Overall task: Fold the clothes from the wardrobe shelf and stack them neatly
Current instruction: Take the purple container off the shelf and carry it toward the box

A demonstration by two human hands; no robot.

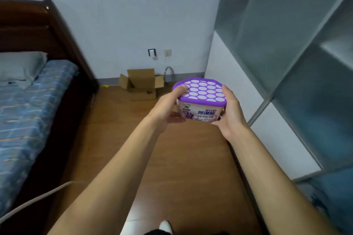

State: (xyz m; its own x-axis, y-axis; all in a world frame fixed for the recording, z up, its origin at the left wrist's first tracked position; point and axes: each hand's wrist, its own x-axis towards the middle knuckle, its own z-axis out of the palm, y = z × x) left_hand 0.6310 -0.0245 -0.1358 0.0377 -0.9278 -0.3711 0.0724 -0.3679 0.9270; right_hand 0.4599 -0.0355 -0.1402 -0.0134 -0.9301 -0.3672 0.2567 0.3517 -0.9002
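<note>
We are looking down an open strip of floor (191, 158) running between the bed (28, 110) crowding the left and the wardrobe (286, 53) closing the right; a cardboard box (141, 80) is blocking its far end, while our left hand (168, 108) and right hand (231, 114) are gripping a tub (202, 91) clear of all three.

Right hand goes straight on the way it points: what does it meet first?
The purple-lidded tub, which the right hand grips together with the left hand. Past it, the cardboard box by the wall lies in line, probably lower; depth unclear.
</note>
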